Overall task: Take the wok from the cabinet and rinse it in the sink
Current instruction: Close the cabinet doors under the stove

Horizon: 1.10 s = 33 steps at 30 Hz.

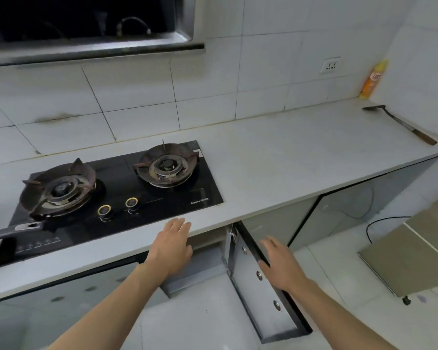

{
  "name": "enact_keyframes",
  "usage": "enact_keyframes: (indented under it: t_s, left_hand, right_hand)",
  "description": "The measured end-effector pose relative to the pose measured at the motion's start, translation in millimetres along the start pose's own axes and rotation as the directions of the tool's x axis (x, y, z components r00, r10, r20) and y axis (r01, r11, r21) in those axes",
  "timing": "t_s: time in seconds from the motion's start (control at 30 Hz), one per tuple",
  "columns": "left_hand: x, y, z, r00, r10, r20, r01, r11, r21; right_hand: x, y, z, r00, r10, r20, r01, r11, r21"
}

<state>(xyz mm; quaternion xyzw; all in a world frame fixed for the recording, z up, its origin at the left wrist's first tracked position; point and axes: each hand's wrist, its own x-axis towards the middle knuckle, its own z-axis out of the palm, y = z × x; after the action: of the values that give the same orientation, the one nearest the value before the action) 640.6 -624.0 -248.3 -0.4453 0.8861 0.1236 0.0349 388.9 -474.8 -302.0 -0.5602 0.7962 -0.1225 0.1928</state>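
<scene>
Close in, I see both forearms reaching down from the bottom edge. Left hand (172, 246) lies flat, fingers spread, over the front lip of the desk (276, 160), holding nothing. Right hand (280, 263) is open too, fingers loosely extended, against the top edge of the cabinet door (261, 294), which stands swung outward.

Cabinet opening (202, 261) between the hands: grey, dim, and I can make out only a pale panel inside. I cannot pick out the wok in there. A dark handle (8, 233) pokes in from the left edge over the hob (116, 205); its pan is cut off, so I cannot tell whether that is the wok.

Further back: two-burner black gas hob set in the white desk, two gold-ringed knobs (118, 208) at front. Spatula (400, 123) lying far right, near an orange bottle (372, 80) in the corner. White tiled wall, a socket (330, 64), dark range hood (86, 24) above, partly cropped. A tan board (415, 248) stands on the floor, right.
</scene>
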Motion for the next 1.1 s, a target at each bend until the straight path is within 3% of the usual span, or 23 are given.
enact_keyframes:
  t_s: [0.53, 0.77, 1.1]
  left_hand:
    - [49, -20, 60, 0.989, 0.020, 0.145, -0.032, 0.996, 0.081]
    - [64, -51, 83, 0.984, 0.003, 0.181, -0.029, 0.990, 0.140]
    - [64, -63, 95, 0.988, -0.007, 0.156, -0.011, 0.994, 0.112]
  right_hand:
    - [5, 41, 65, 0.953, 0.181, 0.242, -0.193, 0.981, 0.029]
    - [3, 41, 85, 0.968, 0.206, 0.144, -0.215, 0.975, 0.050]
    - [-5, 17, 94, 0.972, 0.177, 0.155, -0.189, 0.980, 0.065]
